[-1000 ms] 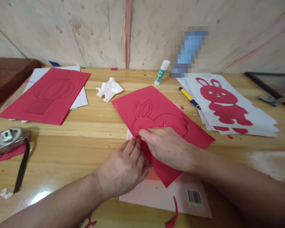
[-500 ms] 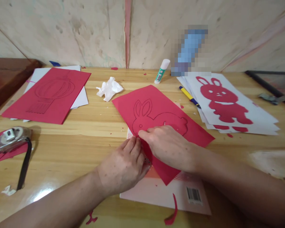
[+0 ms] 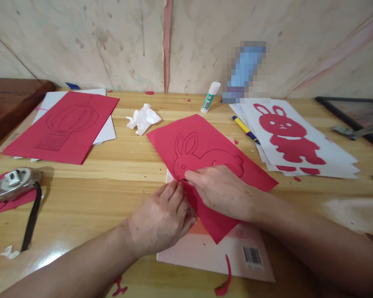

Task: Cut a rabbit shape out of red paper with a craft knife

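A sheet of red paper (image 3: 209,138) with a rabbit drawn on it in dark outline lies on a pale booklet (image 3: 208,258). At the sheet's left edge, below the rabbit's face, my left hand (image 3: 161,215) is closed with its fingertips pinching the paper. My right hand (image 3: 220,188) rests on the sheet, fingers curled, the index fingertip just beneath the rabbit's head. Anything inside the right hand is hidden. Between the hands the paper's edge looks lifted. Small cut openings show in the rabbit's body.
Around the sheet lie a glue stick (image 3: 210,97), a yellow-blue pen (image 3: 245,129), crumpled tissue (image 3: 143,119) and a red scrap (image 3: 225,277). White sheets with a red rabbit cutout (image 3: 287,132) are right; red lantern paper (image 3: 65,128) and a tape measure (image 3: 17,184) are left.
My right index fingertip has shifted slightly right along the paper, away from the left fingertips. My left hand stays at the edge. The whole view has tilted a little.
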